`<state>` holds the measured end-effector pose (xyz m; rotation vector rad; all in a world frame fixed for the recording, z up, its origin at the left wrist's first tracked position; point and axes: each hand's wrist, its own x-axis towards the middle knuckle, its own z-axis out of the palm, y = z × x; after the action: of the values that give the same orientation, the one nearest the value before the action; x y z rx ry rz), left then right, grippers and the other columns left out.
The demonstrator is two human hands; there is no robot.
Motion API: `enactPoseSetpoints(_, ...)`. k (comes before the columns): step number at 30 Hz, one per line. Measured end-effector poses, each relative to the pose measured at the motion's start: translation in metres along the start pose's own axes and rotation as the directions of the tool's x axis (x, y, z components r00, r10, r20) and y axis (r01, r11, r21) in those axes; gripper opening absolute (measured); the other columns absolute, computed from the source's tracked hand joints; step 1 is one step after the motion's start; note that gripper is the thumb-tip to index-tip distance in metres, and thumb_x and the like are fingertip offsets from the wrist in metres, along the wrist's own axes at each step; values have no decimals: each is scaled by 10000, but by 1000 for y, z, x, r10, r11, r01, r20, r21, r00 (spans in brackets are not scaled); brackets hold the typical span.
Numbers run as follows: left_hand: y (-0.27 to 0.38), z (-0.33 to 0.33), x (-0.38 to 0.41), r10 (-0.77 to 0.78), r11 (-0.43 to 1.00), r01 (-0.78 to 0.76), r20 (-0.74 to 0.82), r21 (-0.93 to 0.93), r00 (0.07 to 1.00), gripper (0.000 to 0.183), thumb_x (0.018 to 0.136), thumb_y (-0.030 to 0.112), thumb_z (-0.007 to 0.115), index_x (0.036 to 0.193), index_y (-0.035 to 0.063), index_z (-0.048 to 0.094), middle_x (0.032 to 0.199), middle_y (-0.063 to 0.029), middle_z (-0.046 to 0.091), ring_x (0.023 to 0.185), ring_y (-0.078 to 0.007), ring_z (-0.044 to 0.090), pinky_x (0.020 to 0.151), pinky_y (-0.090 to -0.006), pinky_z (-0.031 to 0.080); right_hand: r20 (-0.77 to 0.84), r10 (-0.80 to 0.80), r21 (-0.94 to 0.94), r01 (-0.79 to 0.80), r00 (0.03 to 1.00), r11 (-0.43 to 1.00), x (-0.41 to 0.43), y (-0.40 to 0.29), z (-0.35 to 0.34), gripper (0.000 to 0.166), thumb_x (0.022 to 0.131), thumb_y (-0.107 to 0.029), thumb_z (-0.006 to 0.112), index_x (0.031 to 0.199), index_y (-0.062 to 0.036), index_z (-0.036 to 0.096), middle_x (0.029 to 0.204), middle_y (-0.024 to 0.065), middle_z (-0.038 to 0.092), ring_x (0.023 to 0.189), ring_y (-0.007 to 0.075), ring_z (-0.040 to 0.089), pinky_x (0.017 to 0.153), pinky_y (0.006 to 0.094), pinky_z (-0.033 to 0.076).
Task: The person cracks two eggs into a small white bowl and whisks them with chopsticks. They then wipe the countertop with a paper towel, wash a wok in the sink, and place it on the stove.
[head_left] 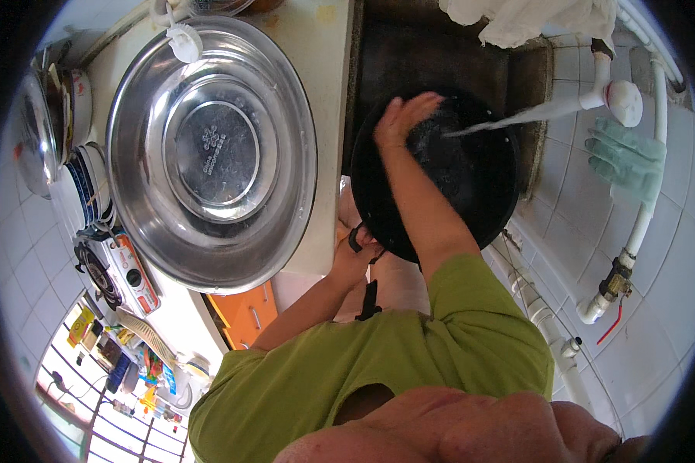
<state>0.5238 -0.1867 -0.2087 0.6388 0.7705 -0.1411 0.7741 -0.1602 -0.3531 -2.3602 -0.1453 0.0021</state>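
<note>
A large black wok (457, 191) is tilted over the dark sink, and a stream of water from a white tap (621, 101) falls into it. My right hand (405, 118) lies against the wok's inner surface near its far left edge, thumb apart from the fingers; nothing shows in it, though its underside is hidden. At the wok's near left rim, my left hand (359, 249) grips the edge or handle, partly hidden, with black straps or loops around it. To the left, a big stainless steel basin (211, 254) rests on the counter.
Stacked bowls (84, 185) and a portable gas stove (130, 278) stand at far left. The dark sink (428, 52) has a raised right wall. White pipes (640, 231) with a red-handled valve (617, 278) and a green glove (625, 156) are along the tiled wall. White cloth (521, 20) hangs above.
</note>
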Motion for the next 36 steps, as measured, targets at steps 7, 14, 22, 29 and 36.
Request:
enactPoseSetpoints(7,2,2,8,-38,984,45,-45,170,998,297,829,-39,492,1115,38,508,1010,-6,547,866,-121,523,778,-277,453,894,-123,130,12,430,991,-134,26,-118,657,975,-392,259,1453,-2,31,1518,211,-53,1398,393,-16,1120,479,47)
enactPoseSetpoints(14,21,26,2,-1,994,13,-115,105,993,324,827,-81,466,1130,10,532,1037,-34,581,895,-117,536,783,-256,444,625,112,-743,546,772,387,-21,106,-210,765,927,-498,378,1460,-28,95,1523,196,-45,1411,323,-66,1111,525,24)
enactPoseSetpoints(22,19,22,2,-54,995,59,-57,79,997,285,781,-73,509,997,113,488,827,39,351,738,-111,386,730,-263,389,697,-112,-410,522,708,748,-28,24,-84,739,858,-407,560,1463,-172,205,1523,170,47,1405,354,19,1080,605,55)
enactPoseSetpoints(29,-5,7,2,-5,1000,6,-54,25,999,333,798,-79,464,1105,44,507,1006,-13,525,875,-128,506,804,-280,431,415,-157,-791,440,896,425,40,129,-146,705,864,-477,507,1457,-212,234,1546,58,37,1411,314,48,1091,569,66)
enactPoseSetpoints(36,11,25,0,-25,994,14,-96,-109,995,266,803,-94,444,1039,7,511,953,-33,555,856,-127,532,783,-276,454,487,63,-583,270,871,766,-43,70,-114,870,874,-523,471,1459,-20,70,1508,234,-48,1383,431,-15,1092,571,36)
